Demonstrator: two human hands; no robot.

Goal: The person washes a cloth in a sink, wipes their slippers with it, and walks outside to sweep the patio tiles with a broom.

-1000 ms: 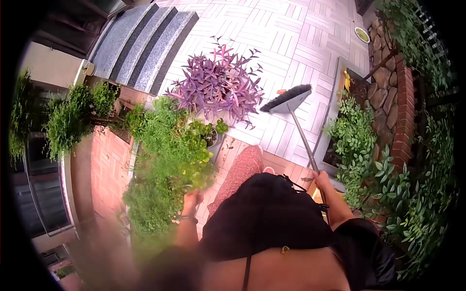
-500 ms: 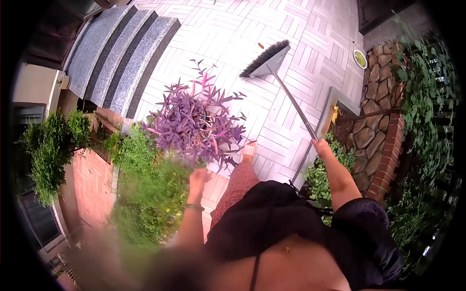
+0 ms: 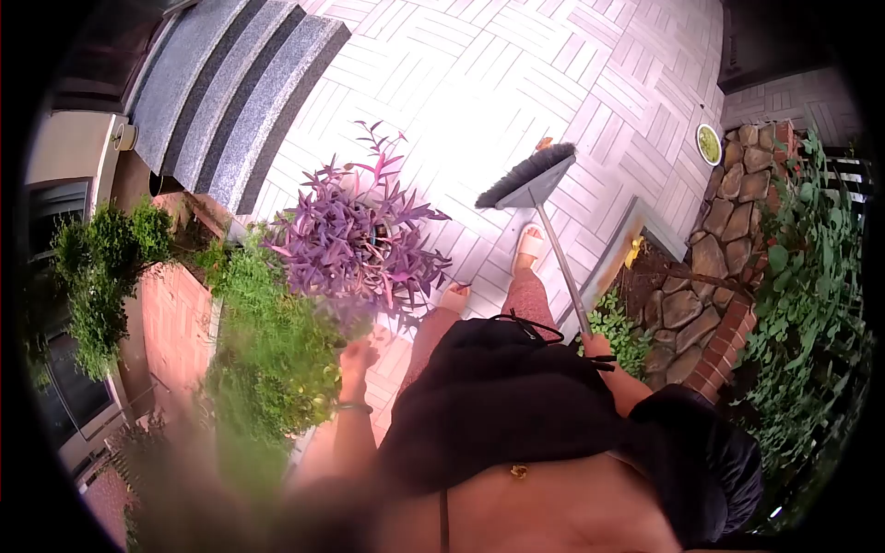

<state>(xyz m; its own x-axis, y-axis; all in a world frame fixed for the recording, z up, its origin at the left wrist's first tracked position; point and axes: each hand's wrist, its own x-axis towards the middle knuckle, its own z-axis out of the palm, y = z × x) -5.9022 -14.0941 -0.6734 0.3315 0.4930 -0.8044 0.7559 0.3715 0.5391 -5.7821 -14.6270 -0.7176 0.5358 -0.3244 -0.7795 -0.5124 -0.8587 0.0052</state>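
My right hand (image 3: 597, 347) is wrapped round the upper part of a broom's long handle (image 3: 564, 263). At the far end, the broom head (image 3: 530, 177) with dark bristles rests on the pale tiled floor (image 3: 442, 83). Just beyond the bristles lies a small brown dry leaf (image 3: 544, 144). My left hand (image 3: 358, 355) hangs low beside green bushes (image 3: 263, 341), just below a purple-leaved plant (image 3: 359, 240). Its fingers are blurred, and I see nothing held in them.
Grey stone steps (image 3: 249, 101) rise at the upper left. To the right stand a grey-edged planter (image 3: 650, 221), a stone and brick wall (image 3: 705, 267) and climbing greenery (image 3: 793, 295). A white bowl (image 3: 708, 145) with green contents sits by the wall.
The broom head has come nearer and slightly right, reaching the brown leaf. My right hand has drawn back toward my body. My second foot has come into view.
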